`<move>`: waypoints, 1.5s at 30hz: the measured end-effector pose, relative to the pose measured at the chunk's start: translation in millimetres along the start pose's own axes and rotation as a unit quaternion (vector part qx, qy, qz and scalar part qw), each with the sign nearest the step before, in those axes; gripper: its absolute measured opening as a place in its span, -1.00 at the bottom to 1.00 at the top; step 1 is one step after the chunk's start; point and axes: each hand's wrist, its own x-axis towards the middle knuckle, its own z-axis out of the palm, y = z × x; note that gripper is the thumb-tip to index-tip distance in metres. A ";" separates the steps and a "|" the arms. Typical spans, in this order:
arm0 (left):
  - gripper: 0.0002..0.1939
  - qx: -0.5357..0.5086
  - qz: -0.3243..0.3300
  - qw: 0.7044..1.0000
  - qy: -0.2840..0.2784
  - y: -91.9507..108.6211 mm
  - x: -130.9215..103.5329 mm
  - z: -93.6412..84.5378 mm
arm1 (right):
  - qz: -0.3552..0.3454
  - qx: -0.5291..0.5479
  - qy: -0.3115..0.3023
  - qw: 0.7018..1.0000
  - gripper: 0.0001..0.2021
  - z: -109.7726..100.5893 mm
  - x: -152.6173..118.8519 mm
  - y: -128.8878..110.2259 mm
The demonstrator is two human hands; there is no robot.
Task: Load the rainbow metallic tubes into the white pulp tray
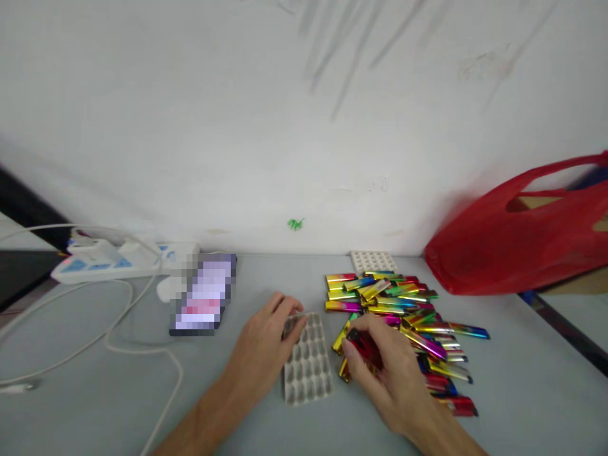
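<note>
A: What is at the centre?
B: A glossy dark red, lighter-shaped piece with a black end (365,349), in the right hand (387,354), just right of a pale grey moulded tray with rows of small cells (308,361).
A: How firm is the grip?
B: The right thumb and fingers close around the red piece, hiding part of it; a light hold that leaves the black end showing seems best.
A: And the left hand (273,326)?
B: Half curled, touching the tray's far left corner; I cannot tell whether it pinches or only rests. Steady pressure there should stop the tray sliding, with the fingertips kept off the cells.
A: What lies around them?
B: Under and beyond the right hand, a loose pile of shiny metallic multicoloured lighter-shaped pieces (430,342); lifting the wrist a little would avoid scattering them. Behind the pile is a second pale tray (373,261); farther right, a red fabric bag (517,234); to the left, a blurred phone (202,294) and a white power strip (128,259)
</note>
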 end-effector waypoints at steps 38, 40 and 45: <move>-0.90 -0.049 0.037 0.998 -0.007 1.6 0.9 0.2 | -0.017 -0.102 -0.015 0.995 -0.75 -2.7 11.7 2.8; -0.89 -0.045 0.038 0.998 -0.007 1.6 0.8 0.1 | -0.027 -0.116 -0.014 0.993 -0.74 -8.9 16.6 7.9; -0.87 -0.039 0.044 0.998 -0.008 2.7 0.0 0.0 | 0.016 -0.125 0.027 0.992 -0.73 -47.2 28.3 40.1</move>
